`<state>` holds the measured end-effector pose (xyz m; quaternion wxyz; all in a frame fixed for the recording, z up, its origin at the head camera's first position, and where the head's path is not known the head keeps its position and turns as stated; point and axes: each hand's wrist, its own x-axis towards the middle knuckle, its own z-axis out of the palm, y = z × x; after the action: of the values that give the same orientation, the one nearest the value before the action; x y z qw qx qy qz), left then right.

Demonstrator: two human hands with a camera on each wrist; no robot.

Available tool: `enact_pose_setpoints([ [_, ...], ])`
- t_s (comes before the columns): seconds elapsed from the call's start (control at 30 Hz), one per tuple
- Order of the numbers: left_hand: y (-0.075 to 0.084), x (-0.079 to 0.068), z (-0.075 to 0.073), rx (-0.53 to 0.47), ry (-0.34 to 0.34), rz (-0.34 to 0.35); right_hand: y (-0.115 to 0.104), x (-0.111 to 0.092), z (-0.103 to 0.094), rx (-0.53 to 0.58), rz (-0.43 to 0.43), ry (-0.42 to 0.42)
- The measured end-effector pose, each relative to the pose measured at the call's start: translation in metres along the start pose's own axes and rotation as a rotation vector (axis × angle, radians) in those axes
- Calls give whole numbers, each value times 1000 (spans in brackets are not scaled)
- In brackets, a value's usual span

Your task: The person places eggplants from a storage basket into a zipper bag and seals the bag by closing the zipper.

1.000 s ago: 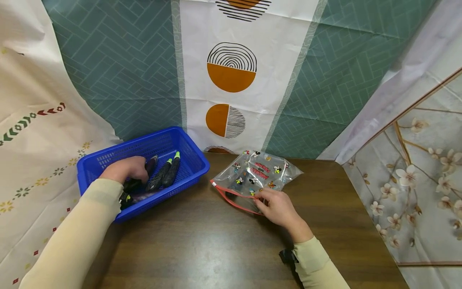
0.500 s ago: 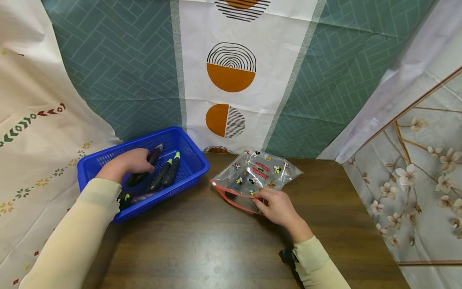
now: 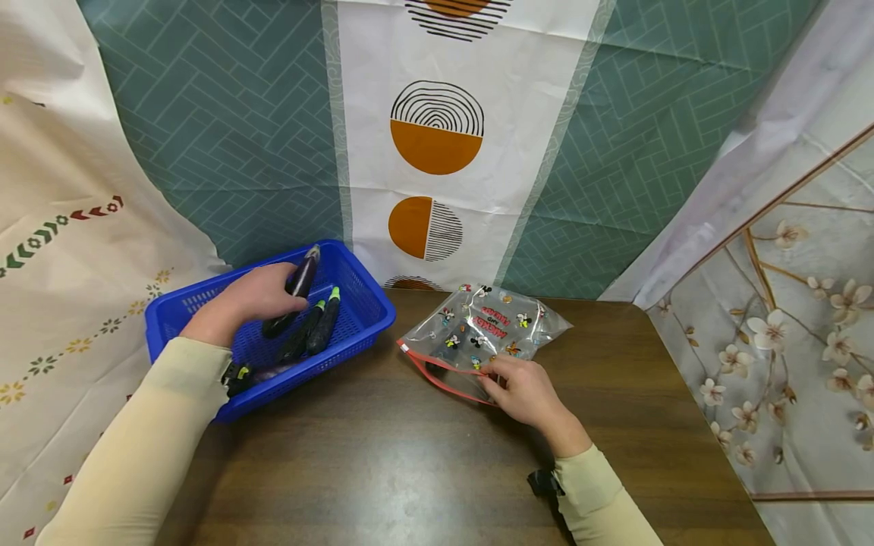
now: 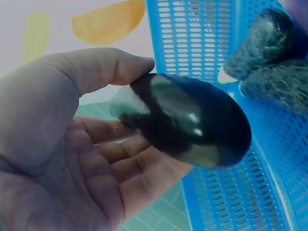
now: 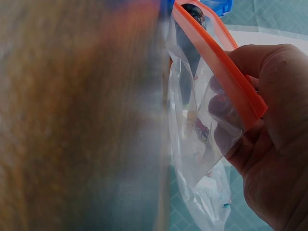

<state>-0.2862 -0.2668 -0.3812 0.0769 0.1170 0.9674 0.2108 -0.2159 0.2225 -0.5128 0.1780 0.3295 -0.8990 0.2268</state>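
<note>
In the head view my left hand (image 3: 256,296) grips a glossy dark purple eggplant (image 3: 306,273) over the blue basket (image 3: 374,307). The left wrist view shows thumb and fingers around one end of the eggplant (image 4: 192,120), its rounded end pointing away from the palm. My right hand (image 3: 526,390) pinches the red zip edge of a clear plastic zip bag (image 3: 471,326) printed with cartoon figures. The bag's mouth gapes toward the front left, and a dark object (image 5: 195,14) shows inside it.
Two dark zucchini (image 3: 324,326) with light green tips lie in the basket. A purple vegetable (image 3: 269,372) is partly hidden by the left arm near the basket's front wall. Patterned cloths (image 3: 423,250) hang behind the brown wooden table (image 3: 355,470).
My left hand has lifted the eggplant from among the basket's vegetables and moved it slightly back and right. The right hand and bag have stayed in place.
</note>
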Motion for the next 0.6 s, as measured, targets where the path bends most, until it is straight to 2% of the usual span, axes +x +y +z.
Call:
enact_pose_setpoints([
  [0.2, 10, -2, -2, -19, 46, 14, 2, 0, 0, -7, -7, -8],
  [0.6, 30, -6, 1, -164, 103, 24, 0, 0, 1, -7, 16, -17],
])
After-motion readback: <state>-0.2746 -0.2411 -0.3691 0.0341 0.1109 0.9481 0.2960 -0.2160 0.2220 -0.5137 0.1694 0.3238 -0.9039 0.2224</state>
